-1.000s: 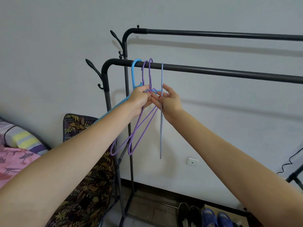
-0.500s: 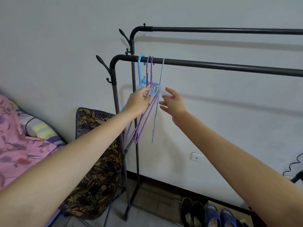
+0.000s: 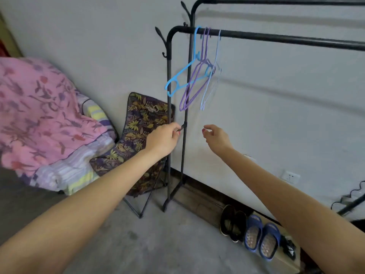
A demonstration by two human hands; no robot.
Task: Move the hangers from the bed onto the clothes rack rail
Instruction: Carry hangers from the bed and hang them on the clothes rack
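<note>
Several hangers hang on the lower black rail (image 3: 276,37) of the clothes rack: a bright blue hanger (image 3: 182,76) at the left, two purple hangers (image 3: 194,86) beside it, and a pale blue hanger (image 3: 210,84) at the right. My left hand (image 3: 163,140) is well below them, in front of the rack's upright post, fingers loosely curled and holding nothing. My right hand (image 3: 217,138) hovers at the same height to the right, fingers apart and empty. The bed (image 3: 39,115) with a pink floral cover lies at the left; no hanger shows on it.
A folding chair (image 3: 142,131) with leaf-pattern fabric stands between the bed and the rack. A higher second rail (image 3: 276,1) runs behind the first. Black shoes (image 3: 233,224) and blue slippers (image 3: 260,238) sit on the floor under the rack. A wall socket (image 3: 290,177) is low on the wall.
Both hands have let go of the hangers and dropped well below the rail. The hangers stay hooked on the rail. The view has turned left and down, showing more of the bed and floor.
</note>
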